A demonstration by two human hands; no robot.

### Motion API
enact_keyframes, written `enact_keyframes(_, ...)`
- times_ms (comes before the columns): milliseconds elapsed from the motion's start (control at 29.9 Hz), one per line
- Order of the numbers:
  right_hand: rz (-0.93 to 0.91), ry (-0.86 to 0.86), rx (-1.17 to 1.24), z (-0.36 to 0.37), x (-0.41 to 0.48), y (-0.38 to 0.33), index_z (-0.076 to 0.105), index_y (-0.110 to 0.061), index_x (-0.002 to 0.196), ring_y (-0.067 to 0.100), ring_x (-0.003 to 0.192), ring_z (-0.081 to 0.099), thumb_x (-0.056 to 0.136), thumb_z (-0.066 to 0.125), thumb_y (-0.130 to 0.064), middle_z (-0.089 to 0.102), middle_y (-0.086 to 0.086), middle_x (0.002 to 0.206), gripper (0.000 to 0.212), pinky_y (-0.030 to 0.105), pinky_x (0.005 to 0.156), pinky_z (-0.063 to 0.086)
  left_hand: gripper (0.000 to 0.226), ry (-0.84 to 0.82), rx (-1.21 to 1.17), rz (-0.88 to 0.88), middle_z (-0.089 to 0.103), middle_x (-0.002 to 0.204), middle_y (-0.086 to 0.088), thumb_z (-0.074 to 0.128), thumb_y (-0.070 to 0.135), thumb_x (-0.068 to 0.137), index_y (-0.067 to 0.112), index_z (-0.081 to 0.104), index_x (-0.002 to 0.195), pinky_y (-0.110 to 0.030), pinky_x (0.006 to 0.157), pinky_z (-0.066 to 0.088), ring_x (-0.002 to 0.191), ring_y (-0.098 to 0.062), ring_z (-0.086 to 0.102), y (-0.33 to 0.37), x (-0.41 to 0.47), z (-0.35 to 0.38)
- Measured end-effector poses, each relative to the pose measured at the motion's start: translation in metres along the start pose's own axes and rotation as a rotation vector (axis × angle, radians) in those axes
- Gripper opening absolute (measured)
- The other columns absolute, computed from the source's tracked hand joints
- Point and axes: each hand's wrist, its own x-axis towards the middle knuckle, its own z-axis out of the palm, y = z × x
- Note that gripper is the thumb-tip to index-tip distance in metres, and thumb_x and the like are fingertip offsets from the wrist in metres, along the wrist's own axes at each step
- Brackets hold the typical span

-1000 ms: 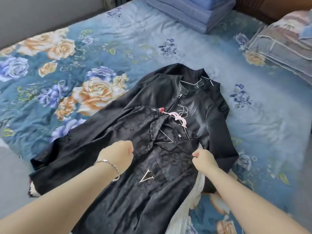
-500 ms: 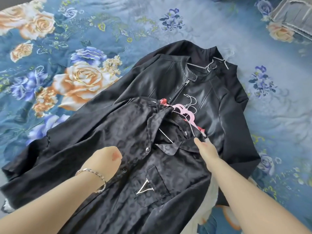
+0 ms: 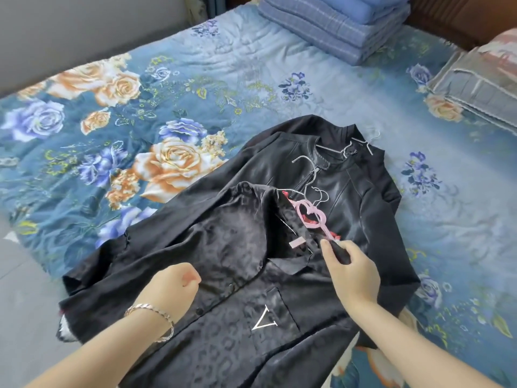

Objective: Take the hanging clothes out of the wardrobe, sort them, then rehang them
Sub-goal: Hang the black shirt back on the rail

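- The person's left hand (image 3: 174, 285), with a twisted silver bracelet (image 3: 151, 310) on its wrist, is clenched into a fist around the front edge of a black satin shirt with a faint leopard pattern (image 3: 223, 247). It holds that panel folded back, so the duller inside of the cloth shows.
- The right hand (image 3: 354, 275) lies on the other side of the shirt's opening. Its thumb and forefinger pinch a fold of dark cloth at the collar, and the remaining fingers curl loosely behind.
- The shirt lies spread face up on top of the pile of clothes, nearest the person. Its chest pocket with a white embroidered V (image 3: 264, 322) sits between the two wrists.
- A pale pink plastic hanger with a heart-shaped neck (image 3: 309, 214) sticks out of the shirt's collar, just beyond the right hand's fingertips. Thin silver wire hooks are tangled beside it, and a bit of red shows under it.
- Under the shirt lies a black leather jacket with a stand collar and a metal zip (image 3: 363, 197), on a thin silver wire hanger (image 3: 361, 141) whose hook pokes past the collar.
- A further black garment (image 3: 390, 177) shows around the jacket's shoulders, beneath it.
- The whole pile rests on a blue quilted bedspread printed with orange and purple roses (image 3: 195, 79).
- At the far edge of the bed sits a stack of folded blue checked blankets (image 3: 335, 23), with a folded grey quilt (image 3: 481, 85) to the right of it.
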Motion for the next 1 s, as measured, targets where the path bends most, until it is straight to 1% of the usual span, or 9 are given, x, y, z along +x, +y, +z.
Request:
enact_keyframes(134,-0.125,-0.013,0.044,-0.021,-0.039,-0.031,0.073,-0.023,0.1,0.007,0.086,0.062,0.088,0.06,-0.037,0.069,-0.012,0.085,0.023,0.021,0.071,0.044,0.029,0.06,-0.078,0.022,0.062,0.066,0.008,0.05,0.01,0.086,0.032,0.053,0.068,-0.024,0.06,0.043,0.064,-0.016,0.058,-0.013,-0.042,-0.027)
enact_keyframes(234,-0.3,-0.149,0.053,-0.036,-0.076,-0.063,0.072,-0.022,0.093,-0.008,0.074,0.057,0.089,0.061,-0.023,0.063,-0.022,0.076,0.012,0.002,0.065,0.04,0.029,0.105,-0.129,0.052,0.064,0.072,0.007,0.05,0.01,0.085,0.033,0.055,0.068,-0.028,0.071,0.051,0.074,-0.018,0.063,-0.031,-0.081,-0.052)
enact_keyframes(335,-0.413,-0.313,0.054,-0.047,-0.122,-0.105,0.059,-0.039,0.083,0.0,0.076,0.058,0.09,0.059,-0.021,0.063,-0.019,0.08,0.019,0.009,0.069,0.041,0.03,0.165,-0.177,0.068,0.062,0.074,0.004,0.051,0.009,0.084,0.033,0.056,0.067,-0.032,0.078,0.052,0.079,-0.023,0.063,-0.057,-0.125,-0.081)
enact_keyframes(402,-0.455,-0.382,0.088,-0.048,-0.153,-0.133,0.058,-0.041,0.081,-0.002,0.079,0.059,0.09,0.06,-0.025,0.064,-0.02,0.08,0.019,0.011,0.071,0.042,0.029,0.216,-0.168,0.076,0.061,0.074,0.004,0.051,0.009,0.084,0.032,0.056,0.066,-0.033,0.078,0.052,0.08,-0.025,0.062,-0.077,-0.158,-0.103)
enact_keyframes(535,-0.57,-0.44,0.166,-0.048,-0.221,-0.2,0.06,-0.035,0.072,-0.007,0.066,0.055,0.09,0.06,-0.027,0.061,-0.019,0.065,0.019,0.01,0.063,0.039,0.031,0.338,-0.124,0.084,0.059,0.069,0.003,0.049,0.006,0.083,0.028,0.053,0.061,-0.03,0.072,0.049,0.081,-0.027,0.061,-0.126,-0.23,-0.147)
enact_keyframes(669,-0.707,-0.489,0.162,-0.056,-0.288,-0.283,0.058,-0.013,0.066,0.008,0.06,0.049,0.095,0.05,-0.032,0.046,-0.004,0.058,0.036,0.026,0.064,0.036,0.02,0.473,-0.16,0.059,0.063,0.073,-0.005,0.052,0.005,0.082,0.019,0.061,0.071,-0.032,0.075,0.051,0.083,-0.029,0.066,-0.186,-0.307,-0.193)
enact_keyframes(770,-0.847,-0.522,0.091,-0.063,-0.335,-0.345,0.059,0.0,0.08,0.021,0.067,0.052,0.095,0.047,-0.038,0.043,-0.001,0.059,0.043,0.034,0.07,0.04,0.023,0.559,-0.165,0.047,0.066,0.078,-0.007,0.05,0.003,0.083,0.02,0.062,0.071,-0.033,0.077,0.055,0.081,-0.029,0.067,-0.225,-0.359,-0.225)
enact_keyframes(870,-1.013,-0.489,0.072,-0.069,-0.387,-0.4,0.065,-0.012,0.088,0.014,0.075,0.052,0.094,0.047,-0.036,0.057,-0.005,0.075,0.031,0.033,0.075,0.041,0.02,0.653,-0.17,0.017,0.066,0.077,-0.005,0.049,0.002,0.084,0.016,0.062,0.077,-0.029,0.074,0.052,0.077,-0.025,0.066,-0.258,-0.409,-0.252)
enact_keyframes(1004,-1.225,-0.558,0.053,-0.076,-0.459,-0.463,0.063,-0.024,0.084,0.011,0.076,0.049,0.095,0.044,-0.031,0.054,-0.01,0.076,0.023,0.029,0.074,0.039,0.021,0.744,-0.158,-0.077,0.064,0.078,0.001,0.047,0.006,0.085,0.021,0.058,0.075,-0.028,0.071,0.051,0.076,-0.019,0.065,-0.301,-0.467,-0.28)
